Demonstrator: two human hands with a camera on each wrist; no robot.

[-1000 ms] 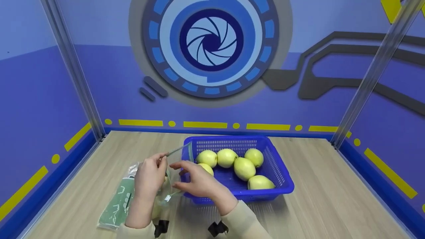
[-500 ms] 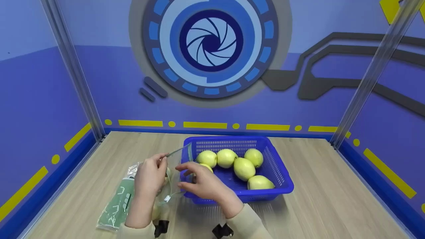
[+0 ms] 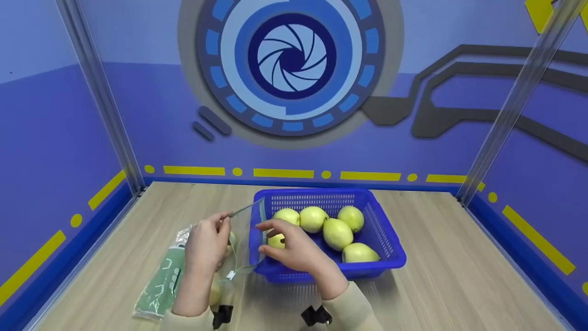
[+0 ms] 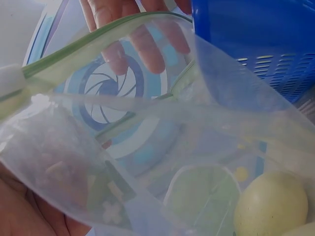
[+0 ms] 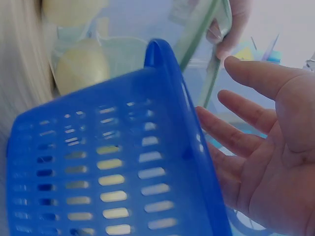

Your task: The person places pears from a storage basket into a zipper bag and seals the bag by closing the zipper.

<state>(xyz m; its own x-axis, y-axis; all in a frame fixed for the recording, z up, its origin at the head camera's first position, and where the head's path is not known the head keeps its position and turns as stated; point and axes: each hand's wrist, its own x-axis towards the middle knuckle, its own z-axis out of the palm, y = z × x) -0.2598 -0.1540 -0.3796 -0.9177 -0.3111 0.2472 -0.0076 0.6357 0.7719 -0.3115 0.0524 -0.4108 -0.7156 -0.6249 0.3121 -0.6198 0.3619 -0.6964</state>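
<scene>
Now the clear zip bag (image 3: pixel 243 239) stays up on the left hand (image 3: pixel 206 248) alone: over the last second the right hand (image 3: pixel 296 246) has drawn back rightward from its mouth. The bag itself looks much the same, just left of the blue basket (image 3: pixel 374 265), its green-edged mouth spread toward it and the white slider (image 3: pixel 231 275) low on the near edge. Bagged fruit (image 4: pixel 270 206) shows through the film, apparently inside. As I judge it, the mouth holds its shape without the right hand's help, which leaves that hand free to work at the basket.

The left hand pinches the far rim of the bag between thumb and fingers, wrist low. The right hand holds nothing that shows; its thumb and fingers are apart, curved toward the bag, and whether a fingertip brushes the rim I cannot tell. Beneath it, partly covered, lies the nearest left fruit (image 3: pixel 276 241) in the basket; five more pale fruits (image 3: pixel 338 233) sit to its right and behind. Left of the left forearm, a green-printed packet (image 3: pixel 158 282) lies on the wooden surface (image 3: pixel 459 276).
</scene>
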